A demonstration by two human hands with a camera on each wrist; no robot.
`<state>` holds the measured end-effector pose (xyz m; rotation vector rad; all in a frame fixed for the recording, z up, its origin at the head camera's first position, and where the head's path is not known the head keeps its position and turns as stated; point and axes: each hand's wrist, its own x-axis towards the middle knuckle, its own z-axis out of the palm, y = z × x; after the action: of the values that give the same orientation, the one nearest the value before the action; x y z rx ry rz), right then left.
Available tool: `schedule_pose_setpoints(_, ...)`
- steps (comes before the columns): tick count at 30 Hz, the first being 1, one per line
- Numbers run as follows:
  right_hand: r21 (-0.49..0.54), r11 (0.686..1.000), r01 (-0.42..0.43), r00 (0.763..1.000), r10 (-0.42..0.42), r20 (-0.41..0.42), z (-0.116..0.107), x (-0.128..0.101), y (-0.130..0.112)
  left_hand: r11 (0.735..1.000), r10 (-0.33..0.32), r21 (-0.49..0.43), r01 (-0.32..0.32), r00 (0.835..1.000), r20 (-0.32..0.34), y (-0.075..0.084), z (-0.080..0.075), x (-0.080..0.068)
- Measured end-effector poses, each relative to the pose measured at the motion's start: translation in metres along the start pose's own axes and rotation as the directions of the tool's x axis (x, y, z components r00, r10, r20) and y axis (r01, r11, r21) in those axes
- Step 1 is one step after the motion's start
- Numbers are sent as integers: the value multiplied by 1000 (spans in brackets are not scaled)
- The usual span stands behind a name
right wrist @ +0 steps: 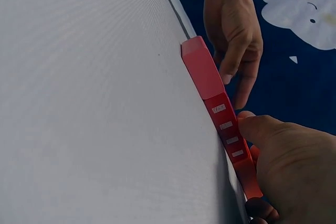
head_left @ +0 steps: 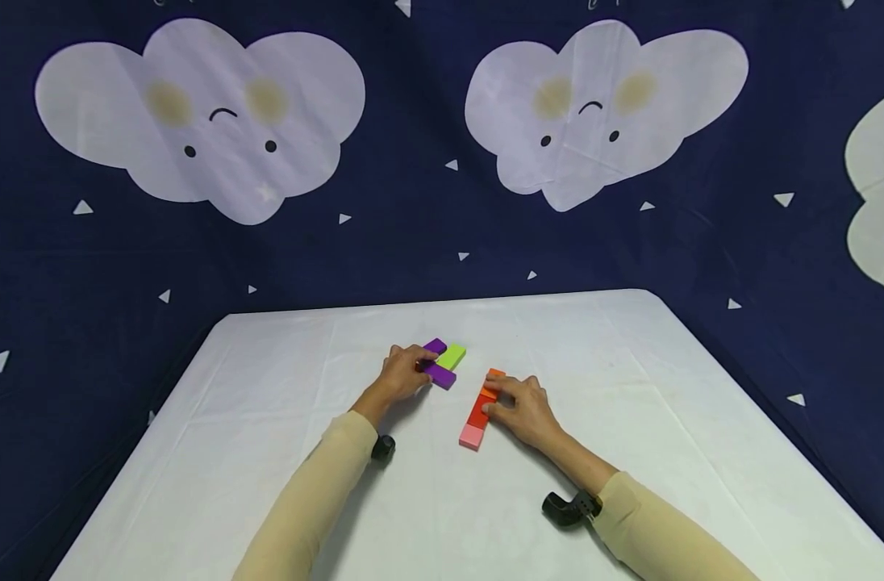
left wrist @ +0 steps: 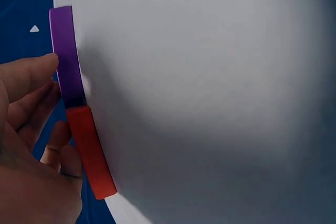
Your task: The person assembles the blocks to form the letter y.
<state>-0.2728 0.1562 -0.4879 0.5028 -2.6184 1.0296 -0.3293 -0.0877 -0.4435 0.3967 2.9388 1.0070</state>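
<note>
- Counter (head_left: 573, 347) carries two sets of blocks, well clear of its edges: one at the left hand (head_left: 402, 373), the other at the right hand (head_left: 525, 410).
- Left set: near purple block (head_left: 442, 376), far purple block (head_left: 435, 345) and green block (head_left: 452, 357) sit close together at angles; the left wrist view adds a reddish block (left wrist: 92, 153) at the end of a purple one.
- Left fingers are narrow, thumb and forefinger on either side of the near purple block, which they appear to pinch. A light hold should do; squeezing hard would likely twist the block and nudge the green one.
- Right set: orange block (head_left: 495, 372), red block (head_left: 477, 413) and pink block (head_left: 471, 436) lie end to end, the pink one nearest the person.
- Right fingers are bent and moderately spread, thumb against the red block, forefinger at the orange one; whether they grip or merely touch, I cannot tell.
- To straighten the row, press low along its long side with thumb and forefinger together, so that neither block swings out. The pink one has no finger on it in the head view, so check its joint afterwards.
- Small slides beat lifting here, I judge: smooth faces could slip apart.
- Lift the fingers straight off when letting go, lest they drag a block askew.
</note>
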Motion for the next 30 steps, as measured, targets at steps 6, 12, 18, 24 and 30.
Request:
schedule_pose_setpoints(6, -7, 1000, 2, 1000, -2, -1, 2, -1, 1, 1000, 6, 23, -6, 1000, 17, -2, -2, 3)
schedule_pose_setpoints(12, -4, 1000, 15, 1000, -15, -1, 2, -1, -1, 999, -10, 34, 9, 999, 37, -3, -3, 3)
schedule_pose_setpoints(18, -4, 1000, 20, 1000, -20, -12, 1, 1, -1, 998, -54, 14, 53, 997, 58, -2, -7, 7)
schedule_pose_setpoints(24, -1, 1000, 10, 1000, -10, -6, 0, 0, -2, 998, -59, 40, 55, 995, 87, -2, -9, 9)
schedule_pose_setpoints(30, 11, 1000, 6, 1000, -6, 7, 0, -1, -1, 998, -66, -14, 68, 993, 97, -5, -10, 5)
